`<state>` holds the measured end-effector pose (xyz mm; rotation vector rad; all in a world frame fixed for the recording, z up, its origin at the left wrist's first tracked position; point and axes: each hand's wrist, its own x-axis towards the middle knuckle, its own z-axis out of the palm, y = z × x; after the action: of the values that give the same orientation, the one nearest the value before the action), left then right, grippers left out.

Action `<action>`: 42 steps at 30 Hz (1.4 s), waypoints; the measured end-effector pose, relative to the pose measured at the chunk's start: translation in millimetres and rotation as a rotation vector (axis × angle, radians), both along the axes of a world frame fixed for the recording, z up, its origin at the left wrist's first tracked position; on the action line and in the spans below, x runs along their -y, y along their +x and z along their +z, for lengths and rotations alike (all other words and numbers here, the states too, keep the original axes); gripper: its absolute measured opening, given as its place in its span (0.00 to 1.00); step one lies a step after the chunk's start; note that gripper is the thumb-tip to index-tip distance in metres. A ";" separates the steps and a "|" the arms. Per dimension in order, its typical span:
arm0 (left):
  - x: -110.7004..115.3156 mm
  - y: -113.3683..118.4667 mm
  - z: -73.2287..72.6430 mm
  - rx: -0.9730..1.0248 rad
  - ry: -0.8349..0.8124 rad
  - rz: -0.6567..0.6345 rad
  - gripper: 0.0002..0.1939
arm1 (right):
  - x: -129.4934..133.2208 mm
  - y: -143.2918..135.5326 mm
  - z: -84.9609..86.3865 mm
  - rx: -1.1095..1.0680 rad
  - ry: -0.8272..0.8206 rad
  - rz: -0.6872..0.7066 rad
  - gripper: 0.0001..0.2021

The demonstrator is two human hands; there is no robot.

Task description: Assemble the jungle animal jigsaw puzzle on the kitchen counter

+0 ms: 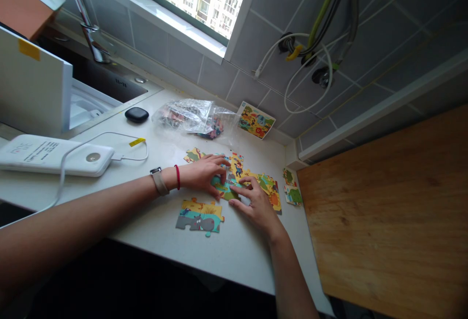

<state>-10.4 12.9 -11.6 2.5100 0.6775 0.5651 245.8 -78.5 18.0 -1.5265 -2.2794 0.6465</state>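
Note:
A partly joined jigsaw puzzle (268,185) with cartoon animals lies flat on the white counter. My left hand (204,173) rests on its left part, fingers curved and thumb apart, gripping a teal puzzle piece between them. From the right, my right hand (254,203) has thumb and fingertips at the lower edge of a green puzzle piece (229,194) beside it. The fingers partly hide where these pieces meet. Closer to me lies a separate joined section with a grey hippo (201,219). A yellow-green piece (193,155) shows behind my left hand.
A clear plastic bag (190,117) of pieces lies behind the puzzle. A picture card (256,120) leans against the tiled wall. Two loose pieces (293,195) lie near a wooden board (383,202). Leftward are a black case (136,114), a white power bank (54,156) with cable, and a sink (98,78).

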 end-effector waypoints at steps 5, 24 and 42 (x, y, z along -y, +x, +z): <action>0.2 1.7 3.4 0.003 -0.028 -0.025 0.21 | 1.5 -0.4 -0.1 0.030 0.006 0.036 0.17; -1.5 -8.4 12.9 -0.153 -0.033 -0.130 0.12 | -7.5 15.6 -0.3 -0.046 0.050 -0.164 0.08; -11.2 -19.6 22.9 -0.157 -0.096 -0.128 0.08 | -4.2 2.2 -3.7 -0.112 0.051 -0.025 0.09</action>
<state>-30.0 24.2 11.3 2.5037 0.5808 0.2856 248.0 -74.2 14.2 -1.4560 -2.1738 0.6447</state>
